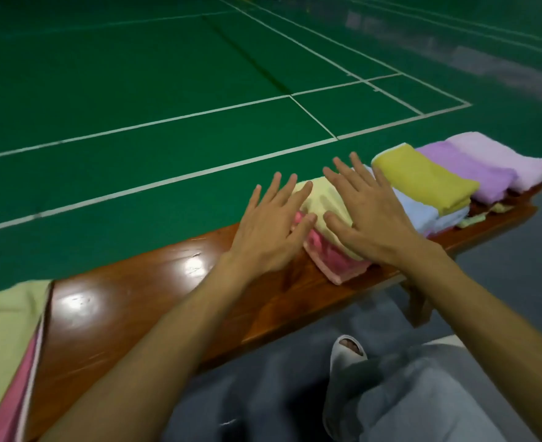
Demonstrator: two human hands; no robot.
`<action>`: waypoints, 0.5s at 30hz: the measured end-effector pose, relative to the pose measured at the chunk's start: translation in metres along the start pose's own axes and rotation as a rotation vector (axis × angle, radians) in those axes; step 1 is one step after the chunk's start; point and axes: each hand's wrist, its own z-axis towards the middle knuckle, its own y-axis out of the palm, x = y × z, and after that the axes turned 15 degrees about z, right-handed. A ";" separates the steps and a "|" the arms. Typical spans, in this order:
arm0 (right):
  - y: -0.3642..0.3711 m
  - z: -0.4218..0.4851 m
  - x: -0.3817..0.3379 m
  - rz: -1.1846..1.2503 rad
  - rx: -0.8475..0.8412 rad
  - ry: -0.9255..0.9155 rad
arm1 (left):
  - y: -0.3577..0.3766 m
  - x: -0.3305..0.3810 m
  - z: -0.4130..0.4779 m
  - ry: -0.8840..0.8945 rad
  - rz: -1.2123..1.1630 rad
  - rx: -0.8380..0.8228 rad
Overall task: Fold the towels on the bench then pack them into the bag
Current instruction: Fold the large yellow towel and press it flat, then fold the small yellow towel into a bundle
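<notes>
A folded pale-yellow and pink towel (330, 250) lies on the glossy wooden bench (142, 301). My left hand (273, 224) rests flat at its left edge, fingers spread. My right hand (365, 215) lies flat on top of it, fingers apart. To the right along the bench sit more folded towels: a light-blue one (422, 215), a mustard-yellow one (422, 177) on top of it, and two lilac ones (473, 167). An unfolded yellow and pink towel (5, 346) hangs over the bench's left end. No bag is in view.
Green court floor with white lines (167, 122) stretches beyond the bench. My legs in grey trousers (422, 393) and a white slipper (346, 349) are below the bench's near edge, on a grey floor.
</notes>
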 end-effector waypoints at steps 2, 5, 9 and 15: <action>0.022 0.006 -0.041 0.083 0.044 -0.085 | -0.015 -0.029 -0.041 -0.055 0.026 0.001; 0.079 0.016 -0.114 0.234 -0.061 -0.136 | -0.023 -0.091 -0.115 -0.175 0.064 -0.050; 0.165 0.021 -0.217 0.427 -0.299 -0.165 | -0.032 -0.182 -0.223 -0.405 0.126 -0.123; 0.262 0.020 -0.340 0.679 -0.416 0.016 | -0.056 -0.282 -0.370 -0.753 0.243 -0.127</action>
